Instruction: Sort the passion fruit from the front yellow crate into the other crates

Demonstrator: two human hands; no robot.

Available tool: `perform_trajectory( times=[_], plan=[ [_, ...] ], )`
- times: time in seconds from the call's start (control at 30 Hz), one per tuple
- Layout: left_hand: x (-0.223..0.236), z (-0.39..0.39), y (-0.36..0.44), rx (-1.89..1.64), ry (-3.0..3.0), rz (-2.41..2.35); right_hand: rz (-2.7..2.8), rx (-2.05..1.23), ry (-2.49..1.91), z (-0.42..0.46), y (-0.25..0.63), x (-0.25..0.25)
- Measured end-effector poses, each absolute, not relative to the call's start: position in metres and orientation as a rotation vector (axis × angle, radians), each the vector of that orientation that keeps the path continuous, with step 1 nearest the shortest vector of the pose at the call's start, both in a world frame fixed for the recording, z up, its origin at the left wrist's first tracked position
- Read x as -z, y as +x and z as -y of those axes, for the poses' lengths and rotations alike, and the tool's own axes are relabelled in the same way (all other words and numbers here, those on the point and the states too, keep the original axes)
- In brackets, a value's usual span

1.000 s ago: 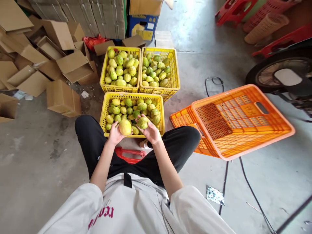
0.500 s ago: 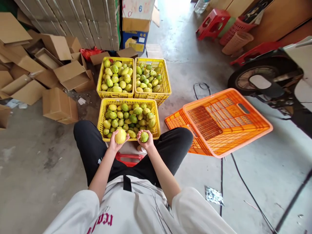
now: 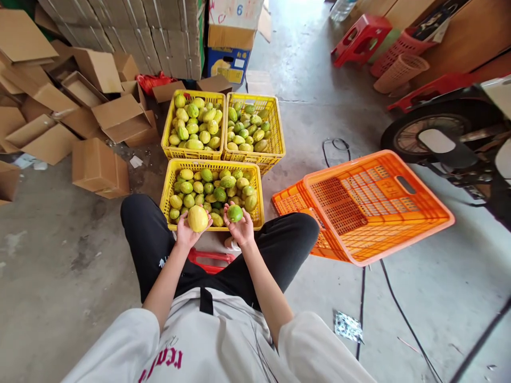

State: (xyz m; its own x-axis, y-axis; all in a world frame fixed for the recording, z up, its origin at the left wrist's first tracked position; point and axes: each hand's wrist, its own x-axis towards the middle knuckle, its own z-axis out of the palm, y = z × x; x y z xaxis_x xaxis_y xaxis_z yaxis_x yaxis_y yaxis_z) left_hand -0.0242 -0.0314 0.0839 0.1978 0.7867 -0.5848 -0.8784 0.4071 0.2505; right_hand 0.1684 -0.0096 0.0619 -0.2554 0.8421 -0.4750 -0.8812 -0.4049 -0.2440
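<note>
Starting at the left edge, open cartons [image 3: 100,167] lie heaped across the floor [image 3: 48,255], with a red bag [image 3: 150,83] at the heap's right side, up against the grey stack [image 3: 171,50] in the upper left. On to the centre, and here's the left crate [image 3: 191,153], full of yellow-green fruit, just above the near crate [image 3: 261,197], which is loaded too. And at that crate's lower left corner, the left hand [image 3: 186,234]! Palm up, its grip is curled around a big yellow fruit [image 3: 197,218], smooth and round, just below the middle of the frame. Above and beyond, a blue box [image 3: 229,63] sits under a white one [image 3: 235,13]. A short gap to the right, and there's the right hand [image 3: 242,231], its grip loosely cupped on a smaller green fruit [image 3: 235,213], level with the yellow one, the two well clear of each other. Up behind it the right crate [image 3: 254,157], touching its left neighbour, carries greener fruit at a lower level. Further right, an orange crate [image 3: 383,202] lies tipped, mouth facing up and right; below it, a shiny packet [image 3: 348,326] beside a dark cable [image 3: 362,298]. Upper right: a red stool [image 3: 361,40], a pink basket [image 3: 401,73], and a motorbike wheel [image 3: 429,130] at the frame's far side.
</note>
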Motion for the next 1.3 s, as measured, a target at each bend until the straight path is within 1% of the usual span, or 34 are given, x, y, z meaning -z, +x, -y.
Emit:
perform_trajectory(
  times=[0.13, 0.23, 0.3, 0.4, 0.57, 0.8, 0.93, 1.13, 1.3],
  plan=[
    [-0.079, 0.033, -0.020, -1.187, -0.126, -0.783, -0.150, -1.854, -0.598, 0.011, 0.169, -0.064],
    [-0.075, 0.034, -0.017, -1.189, -0.085, -0.799, -0.301, -1.814, -0.664, 0.012, 0.170, -0.062],
    [-0.074, 0.033, -0.017, -1.192, -0.078, -0.783, -0.372, -1.850, -0.713, 0.012, 0.170, -0.058],
    [-0.077, 0.030, -0.019, -1.222, -0.162, -0.800, -0.313, -1.936, -0.759, 0.012, 0.166, -0.052],
    [-0.081, 0.024, -0.024, -1.218, -0.242, -0.791, -0.144, -1.977, -0.844, 0.011, 0.159, -0.043],
    [-0.075, 0.022, -0.025, -1.191, -0.209, -0.802, -0.031, -1.949, -0.718, 0.009, 0.158, -0.047],
    [-0.077, 0.022, -0.022, -1.086, -0.131, -0.757, 0.007, -1.982, -0.723, 0.008, 0.156, -0.052],
    [-0.072, 0.026, -0.023, -0.980, -0.093, -0.725, -0.159, -1.992, -0.553, 0.015, 0.159, -0.058],
    [-0.065, 0.031, -0.021, -1.027, -0.050, -0.753, -0.264, -2.027, -0.643, 0.015, 0.165, -0.052]
  ],
)
